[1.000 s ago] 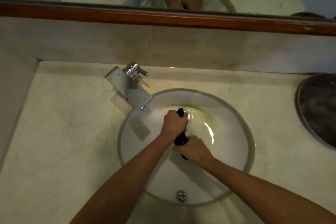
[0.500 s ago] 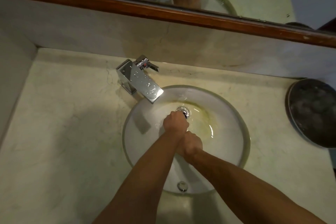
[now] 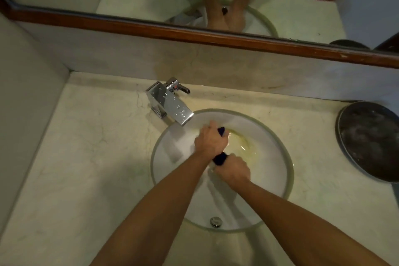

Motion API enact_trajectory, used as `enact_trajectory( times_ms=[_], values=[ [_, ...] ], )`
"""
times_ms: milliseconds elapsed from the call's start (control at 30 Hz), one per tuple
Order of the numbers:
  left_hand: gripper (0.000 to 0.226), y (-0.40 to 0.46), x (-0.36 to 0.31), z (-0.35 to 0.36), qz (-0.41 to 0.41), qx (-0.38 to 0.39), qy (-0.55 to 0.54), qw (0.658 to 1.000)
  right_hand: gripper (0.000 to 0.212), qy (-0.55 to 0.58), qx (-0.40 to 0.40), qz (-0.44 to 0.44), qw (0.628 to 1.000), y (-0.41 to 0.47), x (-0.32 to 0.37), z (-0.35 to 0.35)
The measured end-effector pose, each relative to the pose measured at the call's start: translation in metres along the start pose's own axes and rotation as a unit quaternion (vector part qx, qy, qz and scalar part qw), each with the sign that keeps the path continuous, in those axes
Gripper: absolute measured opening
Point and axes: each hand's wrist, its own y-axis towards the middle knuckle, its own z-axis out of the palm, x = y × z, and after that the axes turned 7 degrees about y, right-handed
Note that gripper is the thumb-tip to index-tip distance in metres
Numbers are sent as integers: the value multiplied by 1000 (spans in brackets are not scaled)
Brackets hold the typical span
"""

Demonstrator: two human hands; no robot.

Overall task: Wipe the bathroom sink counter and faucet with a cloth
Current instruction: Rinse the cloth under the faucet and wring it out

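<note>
Over the round white sink bowl [image 3: 278, 166] both my hands hold a dark blue cloth [image 3: 220, 158] twisted into a roll. My left hand [image 3: 210, 141] grips its far part, and the cloth's tip pokes out past the fingers. My right hand [image 3: 234, 170] grips its near end. The chrome faucet [image 3: 170, 103], wet with drops, stands on the pale marble counter [image 3: 90, 157] at the bowl's back left, its spout just left of my left hand.
A dark round tray [image 3: 369, 140] lies on the counter at the right edge. A wood-framed mirror [image 3: 194, 34] runs along the back wall above a marble splashback. A wall closes off the counter's left side. The overflow fitting [image 3: 216, 221] sits at the bowl's near rim.
My two hands have stayed together over the bowl gripping the cloth; more of the blue roll shows between them now than half a second ago. The view has tilted up slightly.
</note>
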Motion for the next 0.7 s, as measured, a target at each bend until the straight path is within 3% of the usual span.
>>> enact_trajectory(
  times_ms=[67,133,167,233,333,433,500,567,633,700],
  values=[
    [89,-2,12,-13,-69,13,-141,987,35,88,-49,43,994,-4,-18,-23],
    [109,-12,22,-14,-141,66,-247,956,38,140,-87,44,985,-10,-32,-40],
    [106,-23,20,-14,-149,120,-271,943,40,165,-99,34,981,-14,-36,-44],
    [79,-41,8,-6,-126,187,-370,901,44,219,-105,-1,970,-21,-39,-46],
    [39,-62,-15,7,-112,187,-553,804,55,302,-78,-66,948,-35,-40,-53],
    [43,-72,-22,9,-111,175,-626,751,64,333,-65,-124,933,-45,-40,-72],
    [44,-76,-25,9,-109,165,-659,725,66,284,-88,-154,942,-51,-38,-82],
    [46,-82,-34,5,-85,153,-673,719,69,189,-149,-200,950,-56,-35,-87],
    [50,-87,-42,3,-62,114,-634,762,75,127,-178,-253,943,-60,-32,-90],
    [48,-89,-43,0,-48,54,-582,810,76,174,-129,-276,936,-60,-33,-96]
  ],
)
